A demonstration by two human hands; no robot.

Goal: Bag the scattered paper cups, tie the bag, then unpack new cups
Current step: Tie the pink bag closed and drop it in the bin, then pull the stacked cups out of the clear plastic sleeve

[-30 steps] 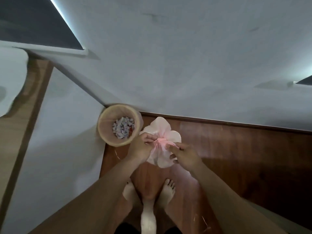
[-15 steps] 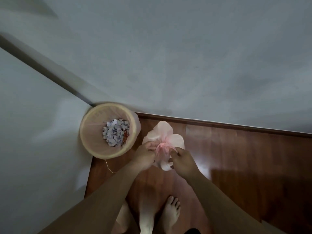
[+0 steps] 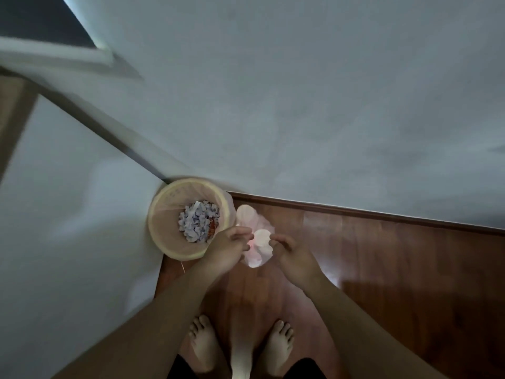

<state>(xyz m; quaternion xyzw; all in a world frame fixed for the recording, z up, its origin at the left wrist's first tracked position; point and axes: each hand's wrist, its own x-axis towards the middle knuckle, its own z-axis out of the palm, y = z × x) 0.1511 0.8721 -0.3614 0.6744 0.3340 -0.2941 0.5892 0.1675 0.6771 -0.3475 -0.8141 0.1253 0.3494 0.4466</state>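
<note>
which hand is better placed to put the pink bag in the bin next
Left, probably. The left hand sits between the pink bag and the bin, overlapping its rim; the right hand is on the bag's far side.

This is looking like a room in somebody's home. A small round bin [image 3: 177, 254] is standing in the corner, with bits of torn paper [image 3: 196, 221] lying inside it. Pale walls [image 3: 300, 105] are rising behind the bin. A shiny brown wooden floor [image 3: 382, 269] is stretching out to the right of the bin, and a dark skirting board [image 3: 355, 213] is running along the wall there. Bare feet [image 3: 203, 343] are standing on the floor in front of the bin.
</note>
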